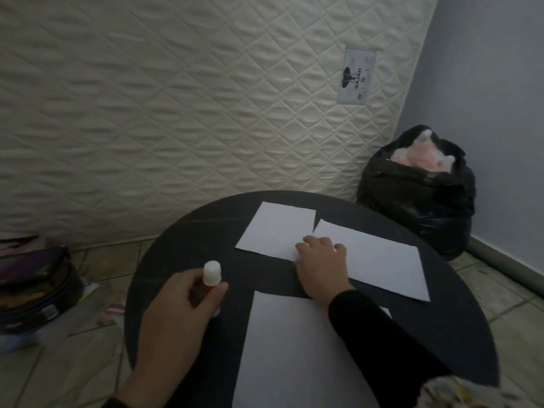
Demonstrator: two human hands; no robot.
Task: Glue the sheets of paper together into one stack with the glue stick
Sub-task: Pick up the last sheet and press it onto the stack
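Observation:
Three white sheets lie on a round black table [182, 242]. One sheet [273, 228] is at the back, a second sheet [382, 260] is to its right, and a large sheet [288, 348] lies nearest me. My left hand [176, 307] grips a glue stick [212, 272] upright at the table's left, its white cap on. My right hand [321, 263] rests flat, fingers spread, where the two far sheets meet, touching both. My dark sleeve crosses the near sheet.
A quilted mattress [176, 113] leans upright behind the table. A full black rubbish bag [418, 195] stands at the back right against a blue wall. A dark case [32, 287] and scraps lie on the tiled floor to the left.

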